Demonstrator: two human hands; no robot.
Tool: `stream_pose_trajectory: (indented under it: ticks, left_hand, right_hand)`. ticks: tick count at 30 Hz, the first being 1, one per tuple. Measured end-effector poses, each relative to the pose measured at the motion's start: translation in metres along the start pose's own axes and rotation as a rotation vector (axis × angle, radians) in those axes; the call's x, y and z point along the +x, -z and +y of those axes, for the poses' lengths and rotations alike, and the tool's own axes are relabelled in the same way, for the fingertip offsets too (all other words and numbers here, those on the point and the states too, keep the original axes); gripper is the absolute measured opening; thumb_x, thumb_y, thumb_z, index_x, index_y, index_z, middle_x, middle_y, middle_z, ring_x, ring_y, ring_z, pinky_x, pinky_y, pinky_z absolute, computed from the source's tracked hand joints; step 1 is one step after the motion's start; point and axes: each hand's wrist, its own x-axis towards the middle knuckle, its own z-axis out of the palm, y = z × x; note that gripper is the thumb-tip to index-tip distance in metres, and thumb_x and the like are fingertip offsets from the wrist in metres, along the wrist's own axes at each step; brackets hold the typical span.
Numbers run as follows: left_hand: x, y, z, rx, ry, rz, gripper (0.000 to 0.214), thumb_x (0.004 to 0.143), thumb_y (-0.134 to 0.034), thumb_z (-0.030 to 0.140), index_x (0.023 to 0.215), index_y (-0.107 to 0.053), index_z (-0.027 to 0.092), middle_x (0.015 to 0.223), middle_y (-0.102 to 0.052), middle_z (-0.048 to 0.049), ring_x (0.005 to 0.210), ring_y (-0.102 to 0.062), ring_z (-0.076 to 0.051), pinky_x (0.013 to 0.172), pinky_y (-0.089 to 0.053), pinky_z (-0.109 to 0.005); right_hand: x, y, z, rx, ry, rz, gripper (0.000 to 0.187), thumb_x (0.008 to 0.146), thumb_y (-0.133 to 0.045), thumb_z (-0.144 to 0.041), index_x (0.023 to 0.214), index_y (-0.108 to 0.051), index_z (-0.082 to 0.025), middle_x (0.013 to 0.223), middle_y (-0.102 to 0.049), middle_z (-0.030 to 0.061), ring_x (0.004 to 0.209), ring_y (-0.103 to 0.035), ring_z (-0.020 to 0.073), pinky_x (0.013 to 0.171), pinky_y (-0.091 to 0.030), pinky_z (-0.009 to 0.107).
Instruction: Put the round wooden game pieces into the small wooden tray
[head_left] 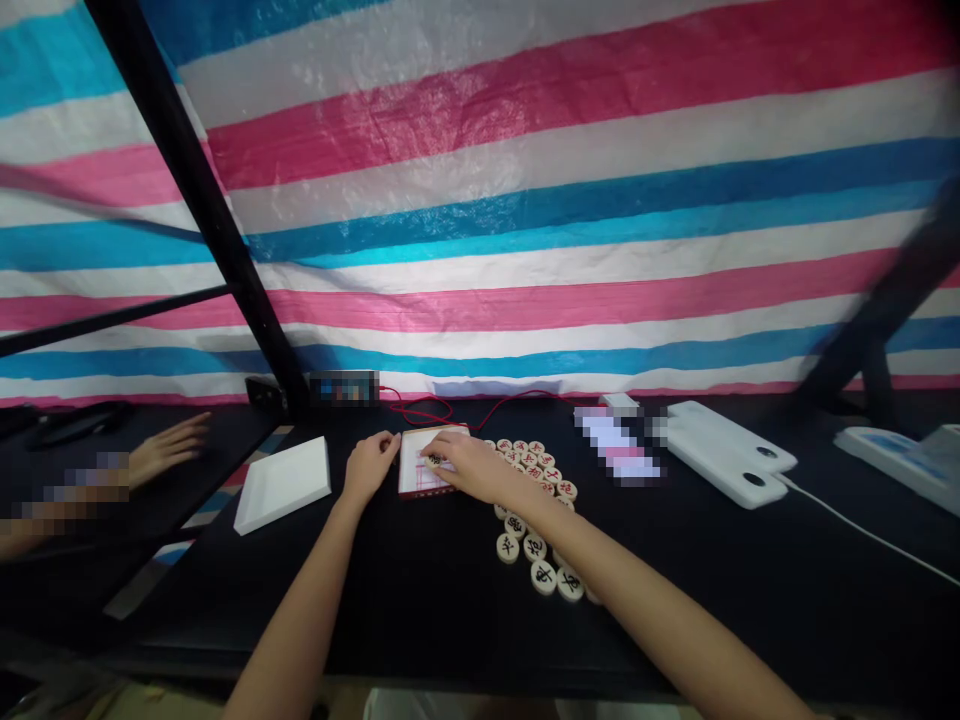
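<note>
A shallow box (425, 492) with a red edge and white inside lies on the black table. Over it, my right hand (469, 466) pinches a round Chinese chess piece (433, 461) near the box floor. Close against the box's left edge is my left hand (367, 468), its fingers curled together; whether they grip anything is hidden. Many more Chinese chess pieces (535, 547), cream discs with red or black characters, lie to the right, partly under my right forearm. A white box lid (285, 485) rests left of my left hand.
A phone (345, 387) leans at the back with a red cable (420, 408). Rightward lie another phone (619, 445), a white device (731, 455) with a cord, and a further white device (907, 460). Another person's hand (171, 450) reaches in at left, beside a black frame post (202, 210).
</note>
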Motion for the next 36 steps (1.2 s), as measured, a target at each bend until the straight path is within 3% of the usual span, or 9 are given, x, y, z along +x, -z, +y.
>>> stream_pose_trajectory:
  ticks: [11, 17, 24, 36]
  left_hand:
    - [0.0, -0.003, 0.003, 0.015, -0.115, -0.092, 0.035, 0.08, -0.041, 0.044, 0.062, -0.058, 0.02, 0.065, -0.062, -0.0031, 0.063, -0.054, -0.017, 0.055, -0.029, -0.025]
    - [0.0, -0.004, 0.003, -0.011, -0.142, -0.101, 0.035, 0.08, -0.04, 0.044, 0.061, -0.056, 0.02, 0.063, -0.06, -0.0025, 0.061, -0.052, -0.016, 0.056, -0.029, -0.025]
    - [-0.001, -0.004, 0.003, -0.018, -0.149, -0.108, 0.037, 0.081, -0.04, 0.046, 0.061, -0.056, 0.019, 0.064, -0.061, -0.0026, 0.062, -0.053, -0.016, 0.057, -0.029, -0.025]
    - [-0.001, -0.004, 0.003, -0.015, -0.159, -0.097, 0.037, 0.081, -0.04, 0.046, 0.059, -0.055, 0.019, 0.062, -0.059, -0.0024, 0.06, -0.051, -0.015, 0.057, -0.03, -0.025]
  right_hand:
    - [0.0, -0.025, 0.006, 0.074, -0.142, -0.049, 0.024, 0.081, -0.054, -0.012, 0.105, -0.061, -0.013, 0.097, -0.059, 0.0089, 0.089, -0.057, 0.0178, 0.084, -0.042, 0.029]
    - [0.001, -0.028, 0.0, 0.191, -0.166, -0.109, 0.026, 0.079, -0.053, -0.008, 0.103, -0.062, -0.011, 0.095, -0.063, 0.0085, 0.08, -0.058, 0.0146, 0.08, -0.043, 0.027]
    - [0.0, -0.024, -0.009, 0.257, -0.117, -0.154, 0.03, 0.083, -0.047, -0.007, 0.109, -0.061, -0.012, 0.106, -0.064, 0.0097, 0.097, -0.059, 0.0172, 0.088, -0.041, 0.028]
    - [-0.005, -0.02, -0.003, 0.176, -0.096, -0.168, 0.034, 0.083, -0.049, -0.014, 0.115, -0.058, -0.02, 0.111, -0.063, 0.0051, 0.102, -0.058, 0.0183, 0.091, -0.039, 0.031]
